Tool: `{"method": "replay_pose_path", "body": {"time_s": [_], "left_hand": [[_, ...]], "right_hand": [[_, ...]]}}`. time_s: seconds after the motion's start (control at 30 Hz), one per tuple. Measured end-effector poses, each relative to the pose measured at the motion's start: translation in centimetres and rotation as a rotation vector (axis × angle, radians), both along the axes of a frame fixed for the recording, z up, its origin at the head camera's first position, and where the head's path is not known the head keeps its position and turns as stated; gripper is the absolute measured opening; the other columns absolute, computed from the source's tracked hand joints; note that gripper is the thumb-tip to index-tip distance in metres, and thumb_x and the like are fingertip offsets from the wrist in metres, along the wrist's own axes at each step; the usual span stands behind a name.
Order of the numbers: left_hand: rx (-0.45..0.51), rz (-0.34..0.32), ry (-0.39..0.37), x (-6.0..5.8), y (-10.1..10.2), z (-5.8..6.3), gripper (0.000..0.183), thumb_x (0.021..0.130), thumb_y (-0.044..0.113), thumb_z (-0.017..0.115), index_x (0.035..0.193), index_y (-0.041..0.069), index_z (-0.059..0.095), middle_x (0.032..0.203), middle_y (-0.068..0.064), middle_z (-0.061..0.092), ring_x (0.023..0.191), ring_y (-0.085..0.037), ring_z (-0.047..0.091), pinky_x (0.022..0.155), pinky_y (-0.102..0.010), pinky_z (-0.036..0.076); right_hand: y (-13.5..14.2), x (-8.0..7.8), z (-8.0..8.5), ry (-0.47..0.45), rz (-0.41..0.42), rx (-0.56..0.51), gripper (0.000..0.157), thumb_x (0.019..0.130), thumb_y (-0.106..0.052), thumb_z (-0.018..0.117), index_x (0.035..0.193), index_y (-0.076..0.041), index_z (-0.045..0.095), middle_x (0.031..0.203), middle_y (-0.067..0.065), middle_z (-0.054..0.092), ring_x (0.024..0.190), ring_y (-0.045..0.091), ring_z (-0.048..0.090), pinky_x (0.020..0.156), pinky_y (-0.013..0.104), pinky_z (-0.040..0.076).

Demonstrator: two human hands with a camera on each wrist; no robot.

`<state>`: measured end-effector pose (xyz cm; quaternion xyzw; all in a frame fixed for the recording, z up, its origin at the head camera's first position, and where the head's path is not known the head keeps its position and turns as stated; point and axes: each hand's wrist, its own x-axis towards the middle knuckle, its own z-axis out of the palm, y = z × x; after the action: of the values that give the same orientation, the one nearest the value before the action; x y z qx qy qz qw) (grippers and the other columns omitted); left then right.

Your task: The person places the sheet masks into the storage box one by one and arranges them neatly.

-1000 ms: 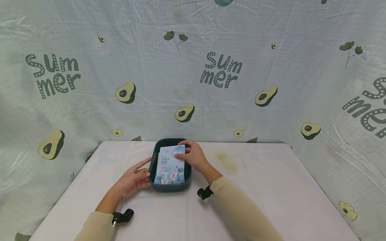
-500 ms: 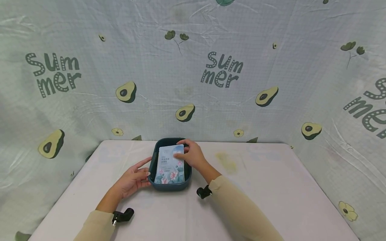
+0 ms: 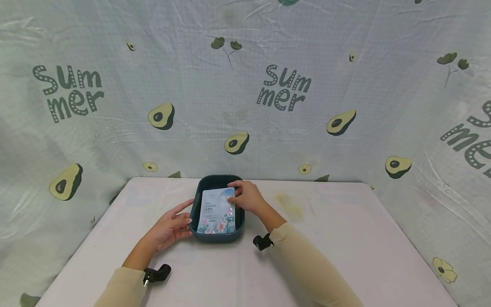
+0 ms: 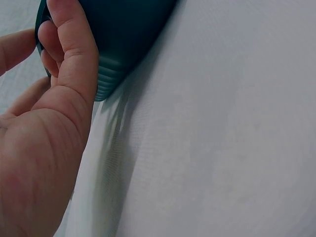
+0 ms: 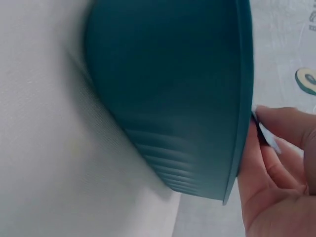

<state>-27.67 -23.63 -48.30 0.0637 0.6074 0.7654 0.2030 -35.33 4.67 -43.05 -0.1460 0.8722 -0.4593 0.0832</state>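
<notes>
A dark teal plastic bin (image 3: 216,239) with rounded corners sits on the table. Inside it lies a light-blue flat sachet (image 3: 216,213), printed with pink flowers and small writing. My right hand (image 3: 249,198) reaches over the bin's right rim and pinches the sachet's upper right corner, thumb on top. From the right wrist view, a pale sachet edge (image 5: 268,137) shows between thumb and fingers, just beyond the rim. My left hand (image 3: 168,230) rests against the bin's left side, fingers spread and loosely bent, fingertips at the rim. The bin's floor is mostly hidden under the sachet.
A white cloth (image 3: 322,256) covers the table. Behind it hangs a pale sheet (image 3: 192,85) with avocado prints and lettering, closing off the back and sides. Small black cameras (image 3: 157,273) sit on both wrists.
The sachet's top edge has dropped slightly lower inside the bin. My right hand and thumb have shifted a little right. My left hand has stayed at the bin's side.
</notes>
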Motion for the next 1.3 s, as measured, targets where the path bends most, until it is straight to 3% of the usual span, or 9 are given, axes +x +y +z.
{"method": "replay_pose_path", "body": {"time_s": [0.3,0.6,1.07,1.3], "left_hand": [[0.014,-0.012,0.006,0.1,-0.1,0.0,0.077,0.103,0.002,0.053,0.166,0.016,0.011,0.105,-0.001,0.061,0.082,-0.012,0.064,0.08,-0.029,0.061],[0.022,-0.011,0.003,0.1,0.0,0.0,0.077,0.103,0.001,0.052,0.166,0.016,0.011,0.106,-0.001,0.062,0.083,-0.012,0.065,0.08,-0.029,0.062],[0.02,-0.011,0.001,0.0,0.2,0.0,0.079,0.102,-0.002,0.052,0.166,0.015,0.009,0.105,0.0,0.064,0.083,-0.012,0.067,0.078,-0.028,0.061],[0.012,-0.007,0.003,-0.1,0.2,-0.1,0.079,0.102,-0.001,0.052,0.166,0.015,0.009,0.102,0.002,0.063,0.082,-0.012,0.066,0.078,-0.028,0.062]], "right_hand": [[0.1,0.4,0.3,0.041,-0.046,0.025,0.046,0.087,-0.008,0.08,0.132,-0.009,0.067,0.089,0.007,0.06,0.065,0.015,0.066,0.064,0.027,0.059],[0.3,0.3,0.1,-0.018,-0.109,-0.05,0.043,0.086,-0.007,0.081,0.126,-0.004,0.067,0.092,0.008,0.068,0.07,0.016,0.071,0.071,0.03,0.063],[1.1,0.6,0.5,0.069,-0.091,0.024,0.035,0.087,-0.009,0.08,0.119,0.001,0.072,0.087,0.007,0.068,0.069,0.013,0.072,0.065,0.025,0.058],[2.2,0.8,0.1,0.055,-0.106,-0.013,0.039,0.086,-0.016,0.082,0.12,0.0,0.072,0.088,0.006,0.068,0.071,0.013,0.072,0.065,0.027,0.057]]}}
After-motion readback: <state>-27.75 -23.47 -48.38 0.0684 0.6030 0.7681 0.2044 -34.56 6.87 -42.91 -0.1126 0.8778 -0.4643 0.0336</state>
